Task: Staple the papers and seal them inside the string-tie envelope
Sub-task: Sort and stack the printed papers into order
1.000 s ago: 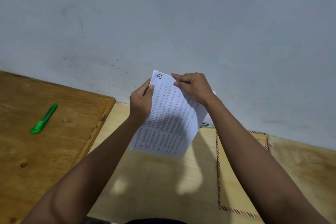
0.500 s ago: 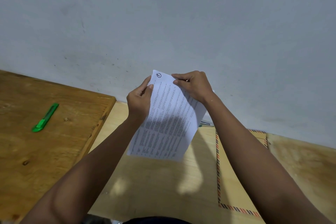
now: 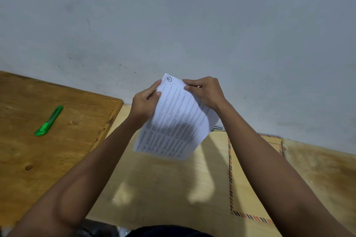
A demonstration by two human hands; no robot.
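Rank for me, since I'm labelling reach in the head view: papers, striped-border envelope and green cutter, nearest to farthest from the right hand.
1. Papers: pinched at the top edge by the right hand.
2. Striped-border envelope: flat on the table, under the right forearm.
3. Green cutter: far left, on the darker board.

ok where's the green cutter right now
In the head view the green cutter lies on the darker wooden board, left of the left hand, untouched.
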